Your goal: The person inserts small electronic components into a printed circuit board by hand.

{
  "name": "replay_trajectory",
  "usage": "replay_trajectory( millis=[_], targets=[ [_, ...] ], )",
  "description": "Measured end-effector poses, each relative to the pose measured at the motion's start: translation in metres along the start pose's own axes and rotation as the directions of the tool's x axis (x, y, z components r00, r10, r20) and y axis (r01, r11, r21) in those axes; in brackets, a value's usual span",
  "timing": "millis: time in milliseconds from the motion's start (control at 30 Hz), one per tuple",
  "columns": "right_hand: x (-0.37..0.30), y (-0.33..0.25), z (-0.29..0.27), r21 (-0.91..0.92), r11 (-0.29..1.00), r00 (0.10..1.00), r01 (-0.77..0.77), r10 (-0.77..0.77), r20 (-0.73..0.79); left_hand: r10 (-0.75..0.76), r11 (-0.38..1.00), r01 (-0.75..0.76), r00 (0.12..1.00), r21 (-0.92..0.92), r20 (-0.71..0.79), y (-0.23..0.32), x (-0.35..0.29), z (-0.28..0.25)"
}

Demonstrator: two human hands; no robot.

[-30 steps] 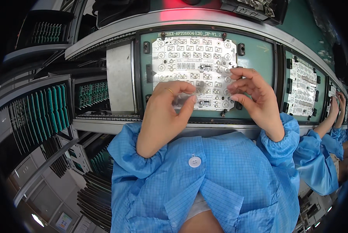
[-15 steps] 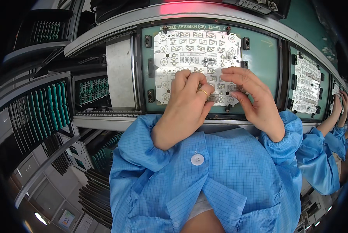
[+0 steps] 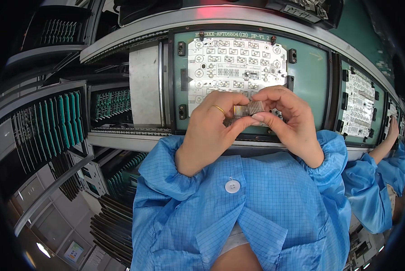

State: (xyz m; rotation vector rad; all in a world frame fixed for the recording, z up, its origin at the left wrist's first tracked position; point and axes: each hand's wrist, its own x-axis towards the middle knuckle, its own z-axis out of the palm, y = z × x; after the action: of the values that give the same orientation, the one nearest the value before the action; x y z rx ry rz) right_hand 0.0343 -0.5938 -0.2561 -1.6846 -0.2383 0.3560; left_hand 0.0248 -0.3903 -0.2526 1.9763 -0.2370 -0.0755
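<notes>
1. Fingertips now meet: left hand (image 3: 207,128) and right hand (image 3: 292,122) stood a little apart half a second ago, left reaching down over the work. View has drifted slightly too, with the fixture sitting further right.

2. Both hands together, pinching a ribbed metallic part (image 3: 255,107) between thumbs and fingers. Two ribbed sections show at different angles; cannot tell whether one piece or two.

3. Part's position: over the lower edge of the white circuit board (image 3: 229,58), apparently raised off it. Exact clearance hidden by the fingers.

4. Board lies on a green carrier plate (image 3: 308,81), black blocks (image 3: 292,55) along its sides. Lower portion of board covered by the hands.

5. Risk, my judgement: a slip. Grip is at the fingertips only, part is small and smooth-looking; a loosened thumb could let it fall among the board's components.

6. Second risk: bent ribs. They look thin; uneven squeeze or a twist between the two hands might deform them.

7. Third: snagging. Ring (image 3: 218,108) on the left hand is near the part and could catch an edge if the wrist rolls.

8. Also possible: knuckles knocking components on the board, should both hands dip while attention stays on the part.
</notes>
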Motion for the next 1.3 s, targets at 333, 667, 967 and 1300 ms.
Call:
replay_trajectory(
  millis=[333, 667, 967, 1300],
  targets=[
    [0.003, 0.002, -0.002, 0.335, 0.942, 0.997, -0.015, 0.040, -0.068, -0.107, 0.984, 0.111, 0.994, -0.142, 0.034, -0.002, 0.000, 0.000],
    [0.001, -0.010, 0.005, 0.308, 0.944, 0.992, -0.119, 0.126, -0.001, -0.287, 0.739, 0.398, 0.916, -0.544, 0.280, -0.008, -0.002, -0.008],
    [0.005, -0.006, 0.009, 0.372, 0.905, 0.976, -0.207, 0.219, 0.011, -0.326, 0.711, 0.440, 0.897, -0.548, 0.298, -0.001, -0.002, -0.008],
    [0.006, -0.007, 0.015, 0.352, 0.934, 0.994, -0.067, 0.091, -0.053, -0.334, 0.713, 0.440, 0.897, -0.545, 0.288, -0.001, -0.002, -0.005]
  ],
)
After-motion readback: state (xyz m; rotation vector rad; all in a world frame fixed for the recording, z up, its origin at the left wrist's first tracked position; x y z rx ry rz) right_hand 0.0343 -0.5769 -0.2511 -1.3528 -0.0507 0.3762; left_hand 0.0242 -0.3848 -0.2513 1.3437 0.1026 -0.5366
